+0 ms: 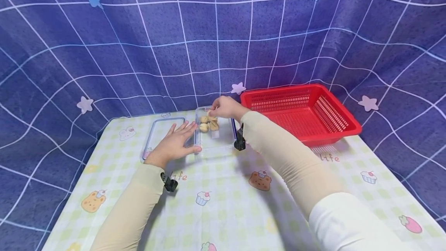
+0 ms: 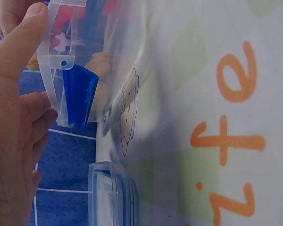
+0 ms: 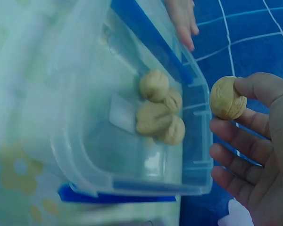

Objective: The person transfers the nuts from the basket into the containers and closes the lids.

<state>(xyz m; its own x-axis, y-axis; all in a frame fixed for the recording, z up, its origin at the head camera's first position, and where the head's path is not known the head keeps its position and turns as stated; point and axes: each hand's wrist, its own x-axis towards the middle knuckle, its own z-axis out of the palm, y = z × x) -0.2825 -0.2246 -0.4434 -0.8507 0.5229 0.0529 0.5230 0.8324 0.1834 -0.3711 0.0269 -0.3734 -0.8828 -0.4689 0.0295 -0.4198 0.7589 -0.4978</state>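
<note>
Right hand [image 1: 227, 107] pinches a walnut [image 3: 226, 99]; tablecloth [image 1: 174, 220] reads "life".

Walnut [image 3: 221, 100]: tan, ridged, pinched in your right hand [image 1: 226, 107], near far rim of clear plastic box [image 3: 196, 141]. Box: blue latches, upright, uncovered, touched by your left hand [image 1: 175, 144]. More walnuts [image 3: 154, 85]: clustered inside. Lid [image 1: 162, 130]: blue-edged, flat, left of box.

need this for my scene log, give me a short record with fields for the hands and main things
right hand: pinches a walnut, near the box's far side
left hand: touches the box's left edge, fingers outstretched
box: clear plastic, blue clips, lid off
box contents: several walnuts
right hand location: right hand
left hand location: left hand
held walnut: walnut
box location: box, left of red basket
lid: lid, left of box
</note>
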